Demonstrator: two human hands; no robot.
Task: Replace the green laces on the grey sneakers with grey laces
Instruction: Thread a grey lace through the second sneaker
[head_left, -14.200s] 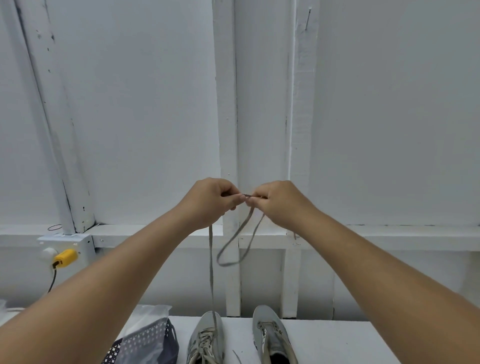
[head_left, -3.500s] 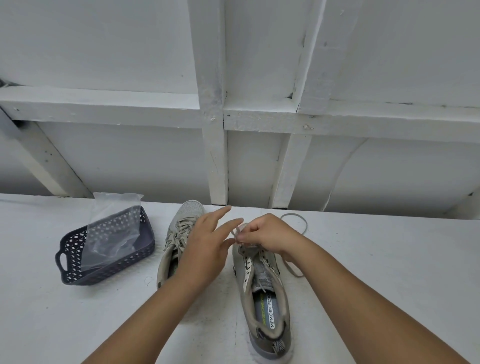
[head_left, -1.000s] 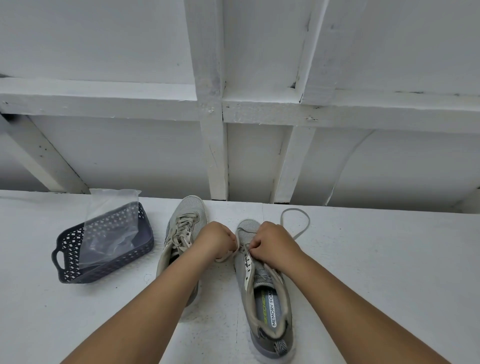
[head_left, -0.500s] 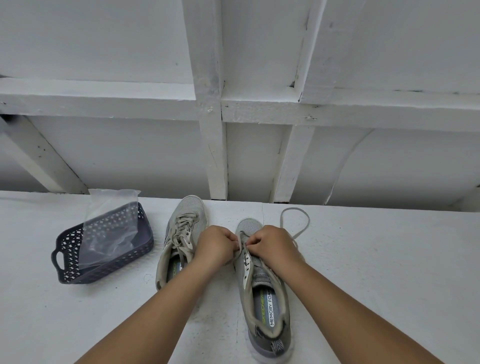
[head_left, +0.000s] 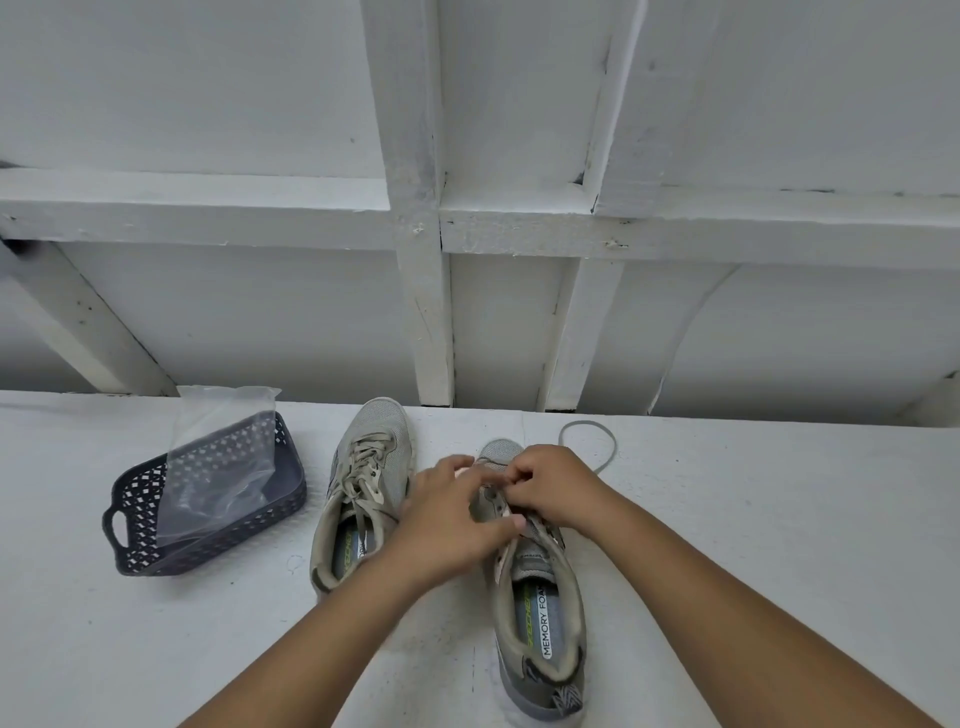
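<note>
Two grey sneakers stand side by side on the white table, toes away from me. The left sneaker (head_left: 387, 470) is fully laced with a pale lace. The right sneaker (head_left: 540, 618) has bare upper eyelets. My right hand (head_left: 553, 491) is pinched on the grey lace (head_left: 605, 441) at the toe-end eyelets; a loop of that lace lies on the table beyond the toe. My left hand (head_left: 449, 519) hovers over the same shoe with fingers spread and its thumb against the left eyelet flap. The lowest eyelets are hidden under my hands.
A dark perforated basket (head_left: 135, 525) sits to the left of the sneakers with a clear plastic bag (head_left: 218, 462) standing in it. A white wall with beams rises right behind the table (head_left: 779, 519).
Half a second ago both hands were closed at the toe eyelets. My left hand has since opened and slid toward me along the shoe. My right hand keeps its pinch.
</note>
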